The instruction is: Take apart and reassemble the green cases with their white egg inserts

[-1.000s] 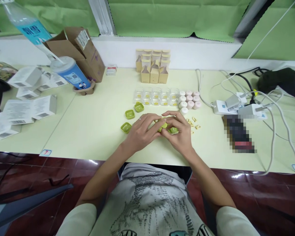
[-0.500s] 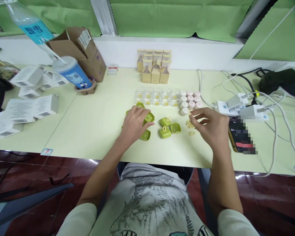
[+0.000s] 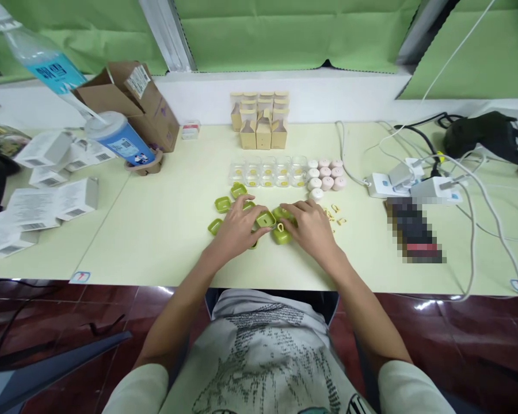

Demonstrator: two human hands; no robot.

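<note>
My left hand has its thumb and index finger around a small open green case half, its hollow side up. Just to the right, my right hand is bent over the green pieces, fingertips together beside that half; what it pinches is hidden. Under its fingers are a rounded green case with a pale yellow loop and another green piece. More hollow green halves, such as one at the left, lie around my left hand. Small yellow loops are scattered right of my right hand.
Behind stand clear round-celled trays with yellow spots, white and pink cylinders, and open beige boxes. A pixelated phone, power strip and cables lie right. White boxes and a blue cup are left.
My right hand has moved left from above the yellow loops to the green pieces beside my left hand. A green half now shows between my left thumb and index finger. The view has shifted slightly.
</note>
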